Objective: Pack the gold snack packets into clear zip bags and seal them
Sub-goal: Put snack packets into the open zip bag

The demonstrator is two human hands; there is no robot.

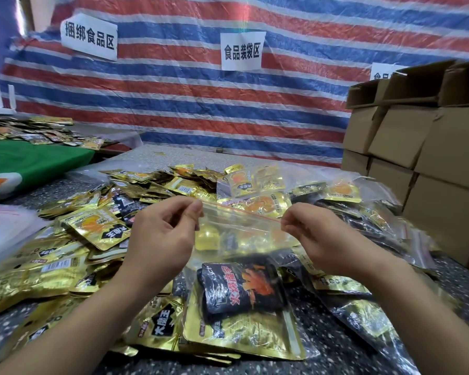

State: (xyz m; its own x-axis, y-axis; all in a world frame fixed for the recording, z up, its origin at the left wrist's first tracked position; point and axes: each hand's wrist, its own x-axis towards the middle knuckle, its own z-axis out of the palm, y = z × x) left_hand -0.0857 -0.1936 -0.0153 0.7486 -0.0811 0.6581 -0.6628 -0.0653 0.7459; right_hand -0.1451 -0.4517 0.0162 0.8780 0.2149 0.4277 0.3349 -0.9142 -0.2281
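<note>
Left hand [163,234] up in front, fingers bent, thumb and finger pinch left end of clear zip bag [238,234] top edge. Right hand [312,234] same height, pinches right end. Bag hangs stretched between hands, gold packets and black packet [241,288] inside. Loose gold snack packets [65,255] heaped on speckled table [336,342] below. Cardboard boxes [417,147] stacked at right.

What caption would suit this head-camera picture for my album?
Left hand and right hand pinch the top ends of a clear plastic zip bag above shiny gold foil snack packets.
</note>
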